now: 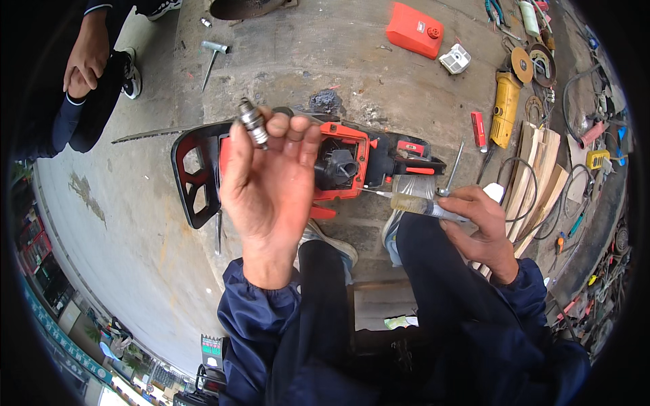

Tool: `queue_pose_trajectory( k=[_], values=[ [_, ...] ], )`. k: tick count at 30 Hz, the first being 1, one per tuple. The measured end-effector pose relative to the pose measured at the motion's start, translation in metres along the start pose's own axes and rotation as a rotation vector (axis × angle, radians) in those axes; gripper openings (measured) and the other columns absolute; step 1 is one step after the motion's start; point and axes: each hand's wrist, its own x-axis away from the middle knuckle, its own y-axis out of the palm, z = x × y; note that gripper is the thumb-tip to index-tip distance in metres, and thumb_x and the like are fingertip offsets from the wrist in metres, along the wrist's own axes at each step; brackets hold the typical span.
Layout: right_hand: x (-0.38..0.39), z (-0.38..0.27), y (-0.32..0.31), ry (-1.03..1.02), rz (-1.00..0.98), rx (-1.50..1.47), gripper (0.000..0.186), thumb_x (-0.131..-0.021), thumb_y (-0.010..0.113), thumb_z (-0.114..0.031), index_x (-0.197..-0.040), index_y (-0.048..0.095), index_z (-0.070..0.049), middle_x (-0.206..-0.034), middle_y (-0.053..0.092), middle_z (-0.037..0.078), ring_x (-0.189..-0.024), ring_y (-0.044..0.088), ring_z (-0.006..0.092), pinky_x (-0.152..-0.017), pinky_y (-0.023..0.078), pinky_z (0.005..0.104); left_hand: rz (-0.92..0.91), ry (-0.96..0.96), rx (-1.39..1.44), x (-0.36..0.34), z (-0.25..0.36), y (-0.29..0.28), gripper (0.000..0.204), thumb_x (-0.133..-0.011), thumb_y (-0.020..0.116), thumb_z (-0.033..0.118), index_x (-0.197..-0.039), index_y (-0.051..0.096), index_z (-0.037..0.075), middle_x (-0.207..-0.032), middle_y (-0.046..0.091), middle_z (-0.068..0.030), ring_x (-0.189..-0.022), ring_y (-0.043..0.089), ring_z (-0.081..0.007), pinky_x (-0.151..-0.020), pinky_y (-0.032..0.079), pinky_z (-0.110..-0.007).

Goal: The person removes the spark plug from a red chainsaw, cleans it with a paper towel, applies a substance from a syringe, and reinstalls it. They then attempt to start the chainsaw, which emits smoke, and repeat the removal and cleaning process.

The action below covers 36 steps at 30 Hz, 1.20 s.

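My left hand (271, 183), palm up with curled fingers, holds a metal spark plug (252, 123) at its fingertips, raised over the red and black chainsaw (359, 149). The saw lies crosswise on the concrete, its bar (145, 134) pointing left and its upper housing open around a dark inner part (342, 162). My right hand (477, 223) grips a clear syringe (412, 203) of yellowish liquid, its thin nozzle pointing left beside the lower right edge of that opening. A long metal tool (454, 167) lies just above my right hand.
Another person's hands (88, 61) are at upper left. A red plastic container (413, 30), white part (455, 59), T-wrench (213, 57) and yellow grinder (504, 108) lie beyond the saw. At right are wood strips (535, 176), cables and several tools; a dark pan (247, 7) is at top.
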Motion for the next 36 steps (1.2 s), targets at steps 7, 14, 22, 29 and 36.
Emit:
queue_pose_trajectory(
  k=[7,14,22,29,36],
  values=[
    [-0.009,0.006,0.013,0.411,-0.082,-0.452,0.044,-0.084,0.082,-0.008,-0.127,0.073,0.001,-0.109,0.073,0.007,-0.085,0.064,0.0108,-0.075,0.049,0.0267,-0.052,0.514,-0.513,0.048,0.061,-0.018,0.039,-0.113,0.054,0.038,-0.135,0.062,0.006,-0.116,0.066,-0.0081,-0.117,0.060,-0.0275,-0.112,0.042,-0.046],
    [-0.050,-0.008,0.041,0.297,-0.175,-0.405,0.041,-0.084,0.077,-0.009,-0.124,0.075,0.000,-0.099,0.074,0.006,-0.079,0.065,0.0099,-0.070,0.050,0.0267,0.059,0.534,-0.614,0.041,0.042,-0.047,0.026,-0.111,0.061,0.020,-0.127,0.063,0.000,-0.114,0.069,-0.0137,-0.106,0.068,-0.0248,-0.101,0.054,-0.043],
    [-0.057,0.001,0.012,0.486,0.052,-0.665,0.048,-0.093,0.076,-0.009,-0.137,0.064,0.006,-0.118,0.075,0.010,-0.105,0.068,0.0115,-0.091,0.052,0.0261,-0.050,0.338,-1.595,0.067,0.002,-0.016,0.024,-0.087,0.085,0.006,-0.108,0.075,0.002,-0.130,0.065,-0.0194,-0.114,0.069,-0.0309,-0.098,0.055,-0.040],
    [-0.056,0.011,0.015,0.486,-0.010,-0.673,0.049,-0.092,0.077,-0.011,-0.136,0.064,0.006,-0.123,0.071,0.009,-0.110,0.066,0.0139,-0.098,0.050,0.0288,-0.305,-0.062,-1.886,0.054,-0.006,-0.020,0.026,-0.089,0.081,0.012,-0.107,0.067,0.000,-0.155,0.053,-0.0241,-0.120,0.068,-0.0420,-0.096,0.059,-0.048],
    [-0.063,0.002,0.019,0.581,-0.190,-0.621,0.041,-0.092,0.075,-0.006,-0.131,0.068,0.004,-0.105,0.071,0.002,-0.091,0.063,0.0059,-0.080,0.050,0.0225,-0.472,0.129,-1.931,0.079,-0.023,-0.021,0.030,-0.085,0.080,0.003,-0.110,0.063,-0.003,-0.153,0.053,-0.0271,-0.133,0.061,-0.0446,-0.106,0.054,-0.048]
  ],
)
